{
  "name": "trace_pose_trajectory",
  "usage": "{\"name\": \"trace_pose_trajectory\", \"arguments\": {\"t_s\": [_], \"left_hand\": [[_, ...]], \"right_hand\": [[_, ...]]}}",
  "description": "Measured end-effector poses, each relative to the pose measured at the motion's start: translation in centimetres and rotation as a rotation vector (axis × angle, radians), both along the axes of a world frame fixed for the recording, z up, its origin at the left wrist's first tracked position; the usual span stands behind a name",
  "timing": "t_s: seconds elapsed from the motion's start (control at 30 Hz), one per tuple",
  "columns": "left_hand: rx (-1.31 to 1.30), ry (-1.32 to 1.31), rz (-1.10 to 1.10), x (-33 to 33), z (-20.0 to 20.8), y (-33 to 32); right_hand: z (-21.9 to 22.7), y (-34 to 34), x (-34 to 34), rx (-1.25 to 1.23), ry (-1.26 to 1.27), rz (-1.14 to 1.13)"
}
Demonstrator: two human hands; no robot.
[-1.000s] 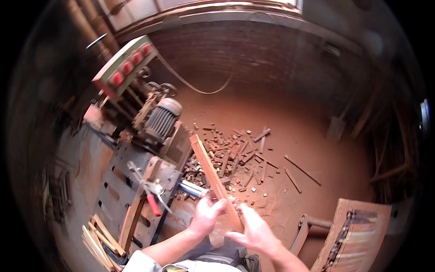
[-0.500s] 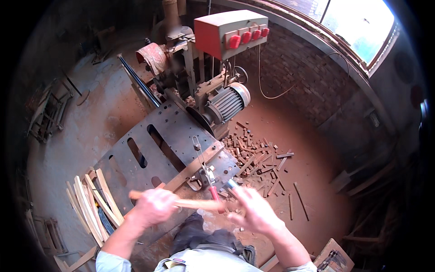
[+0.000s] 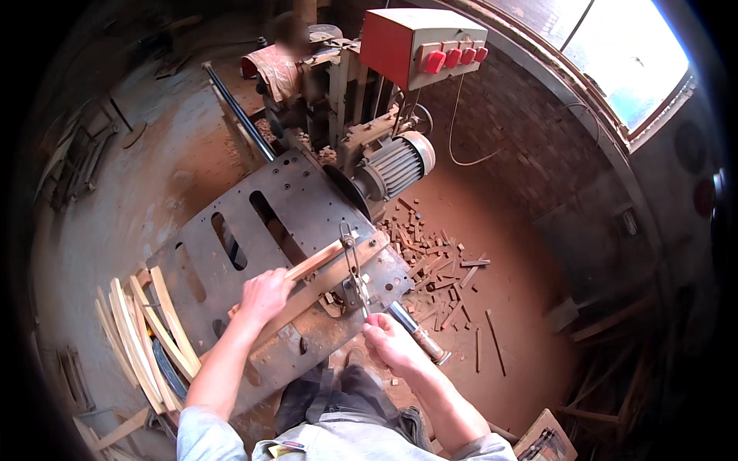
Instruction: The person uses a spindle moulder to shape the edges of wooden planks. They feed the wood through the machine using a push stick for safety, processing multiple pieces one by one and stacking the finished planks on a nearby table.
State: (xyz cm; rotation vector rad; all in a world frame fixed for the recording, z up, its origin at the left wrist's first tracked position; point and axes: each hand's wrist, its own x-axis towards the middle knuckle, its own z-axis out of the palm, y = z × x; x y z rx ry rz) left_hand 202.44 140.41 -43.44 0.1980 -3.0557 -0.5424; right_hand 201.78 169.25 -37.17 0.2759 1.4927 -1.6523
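Note:
My left hand (image 3: pixel 265 296) is closed around a slim wooden strip (image 3: pixel 317 260). The strip lies along a wooden fence bar (image 3: pixel 315 289) fixed across the steel machine table (image 3: pixel 223 192), and its far end reaches the wire-looped end of a metal toggle clamp (image 3: pixel 355 273). On the near side of that clamp, my right hand (image 3: pixel 388 340) is closed on its handle; the fingers cover the grip. Beyond the fence bar are the long slots of the table. A stack of curved wooden strips (image 3: pixel 146 330) rests at the table's left end.
A motor (image 3: pixel 398 165) with a dark disc stands at the table's far edge, below a red and white switch box (image 3: pixel 423 50). Wood offcuts (image 3: pixel 438 265) litter the floor at right. A metal bar (image 3: pixel 419 332) juts from the table's right side. A brick wall (image 3: pixel 515 138) stands behind.
My left hand has carried the wooden strip from in front of me onto the table beside the fence bar. My right hand has come off the strip's end side and taken hold of the clamp handle.

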Motion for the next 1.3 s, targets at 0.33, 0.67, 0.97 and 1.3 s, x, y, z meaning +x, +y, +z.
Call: {"name": "trace_pose_trajectory", "arguments": {"t_s": [0.33,0.67,0.97,1.3], "left_hand": [[0.119,-0.138,0.077,-7.6,-3.0,7.0],[0.318,-0.061,0.303,-6.6,-2.7,6.9],[0.424,0.030,0.309,-9.3,-4.3,8.7],[0.367,-0.058,0.324,-8.1,-3.9,7.7]], "right_hand": [[-1.0,0.5,-0.4,0.026,-0.030,0.009],[-0.7,0.6,-1.2,0.135,-0.027,0.066],[-0.1,0.7,-1.3,0.130,-0.019,0.051],[-0.1,0.9,-1.3,0.133,-0.050,0.012]]}}
